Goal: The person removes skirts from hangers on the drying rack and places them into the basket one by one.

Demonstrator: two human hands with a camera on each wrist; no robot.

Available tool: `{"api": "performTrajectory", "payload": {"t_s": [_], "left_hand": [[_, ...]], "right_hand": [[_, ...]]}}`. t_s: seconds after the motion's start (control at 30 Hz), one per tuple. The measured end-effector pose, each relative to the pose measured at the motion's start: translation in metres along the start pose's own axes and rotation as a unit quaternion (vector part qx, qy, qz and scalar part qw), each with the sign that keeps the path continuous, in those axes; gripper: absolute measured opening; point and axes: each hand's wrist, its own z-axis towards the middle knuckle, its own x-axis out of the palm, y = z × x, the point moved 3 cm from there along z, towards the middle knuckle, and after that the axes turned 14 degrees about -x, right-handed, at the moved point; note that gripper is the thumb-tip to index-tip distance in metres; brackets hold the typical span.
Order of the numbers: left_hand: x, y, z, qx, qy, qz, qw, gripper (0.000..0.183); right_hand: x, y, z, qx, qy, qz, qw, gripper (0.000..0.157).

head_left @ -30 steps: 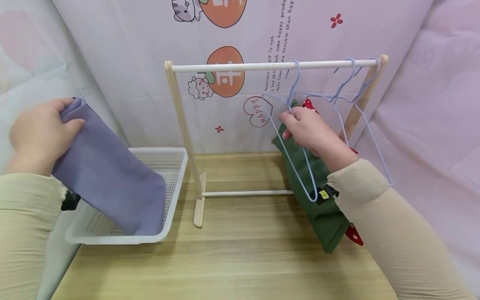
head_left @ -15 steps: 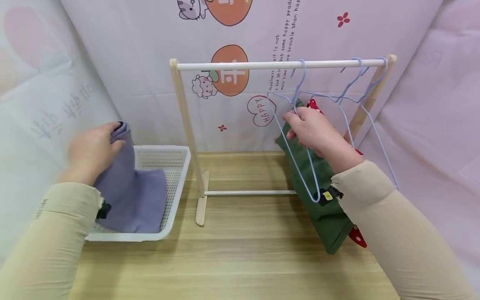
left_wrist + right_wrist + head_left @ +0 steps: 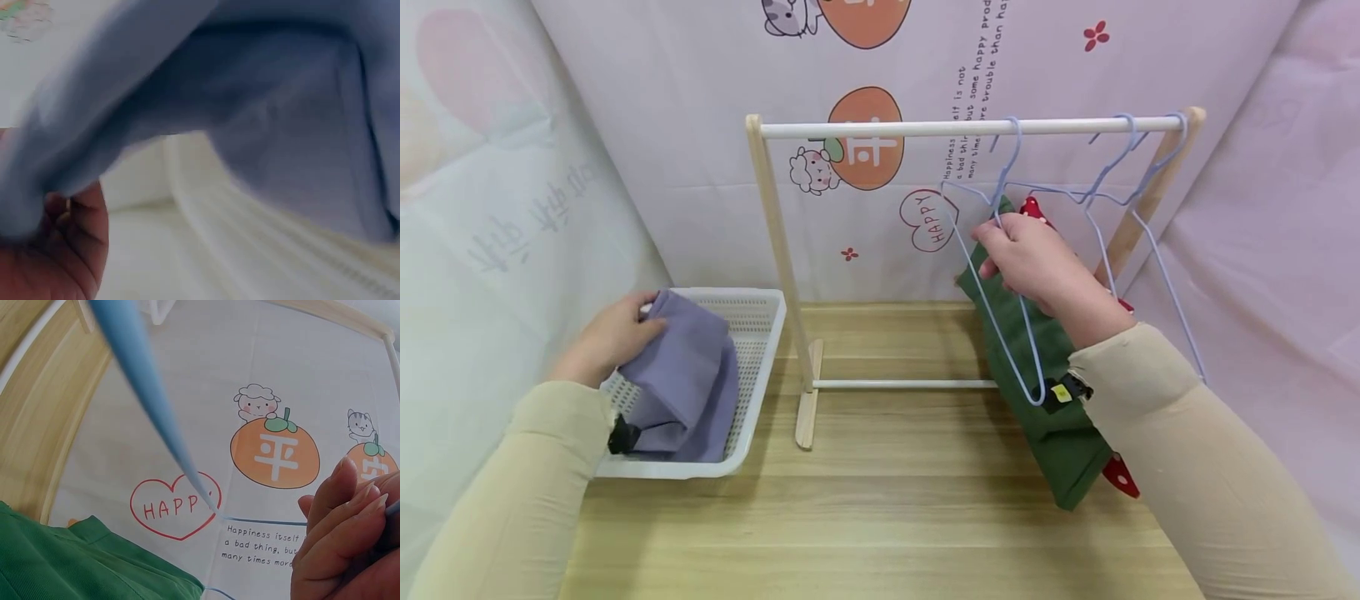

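Observation:
My left hand (image 3: 613,335) pinches the edge of a folded purple-grey cloth (image 3: 688,358), low over the white perforated basket (image 3: 766,367). The cloth's lower part slumps into the basket, and the blurred left wrist view shows it draped in front of the thumb and fingers. On the other side, my right hand (image 3: 1026,254) grips a light blue wire hanger (image 3: 1002,185) just below its neck. That hanger's hook sits over the rail. Behind the right wrist hangs a green garment (image 3: 1063,467) with red polka-dot trim (image 3: 1122,477), its upper part partly covered by the hand.
A wooden clothes rack with a white rail (image 3: 865,130) stands on the wood-grain table (image 3: 880,517). Two more blue hangers hang close together at the rail's right end. Printed white cloth (image 3: 842,225) covers the walls behind and on both sides.
My left hand has moved down and right with the purple-grey cloth, which now bunches in the basket instead of stretching out above it. My right hand keeps its hold on the hanger.

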Motion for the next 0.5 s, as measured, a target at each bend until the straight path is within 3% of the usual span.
{"api": "performTrajectory", "payload": {"t_s": [0.13, 0.23, 0.37, 0.5], "left_hand": [[0.018, 0.03, 0.007, -0.003, 0.009, 0.096, 0.9954, 0.064], [0.029, 0.042, 0.006, -0.013, 0.014, 0.136, 0.9905, 0.066], [0.037, 0.048, 0.002, -0.028, 0.032, 0.155, 0.987, 0.065], [0.038, 0.046, -0.001, -0.051, 0.027, 0.151, 0.9869, 0.059]], "right_hand": [[0.0, 0.0, 0.0, -0.003, 0.002, 0.001, 1.0, 0.042], [0.0, 0.001, 0.0, -0.007, 0.001, -0.002, 1.0, 0.042], [0.001, 0.001, 0.0, -0.007, 0.0, -0.008, 1.0, 0.044], [0.001, 0.0, 0.0, -0.001, 0.0, -0.012, 1.0, 0.047]]}}
